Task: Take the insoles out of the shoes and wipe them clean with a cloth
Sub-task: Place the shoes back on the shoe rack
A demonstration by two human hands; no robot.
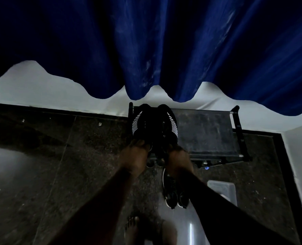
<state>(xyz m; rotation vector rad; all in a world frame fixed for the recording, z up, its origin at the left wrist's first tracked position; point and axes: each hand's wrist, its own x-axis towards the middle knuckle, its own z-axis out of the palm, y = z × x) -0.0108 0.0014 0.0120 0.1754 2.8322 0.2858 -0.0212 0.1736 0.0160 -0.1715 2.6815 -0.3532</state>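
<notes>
Both hands' grip closes on black striped shoes: left hand [135, 156] on left shoe [140, 123], right hand [179, 160] on right shoe [167, 123].

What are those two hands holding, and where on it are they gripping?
Each hand grips one black striped shoe at its heel end: the left hand the left shoe, the right hand the right shoe, on the rack's top shelf.

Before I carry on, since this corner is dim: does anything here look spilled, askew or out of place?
Nothing stands out. The pair of black shoes with white stripes sits side by side on the dark low rack, one heel under each hand. Other dark shoes lie on the floor.
</notes>
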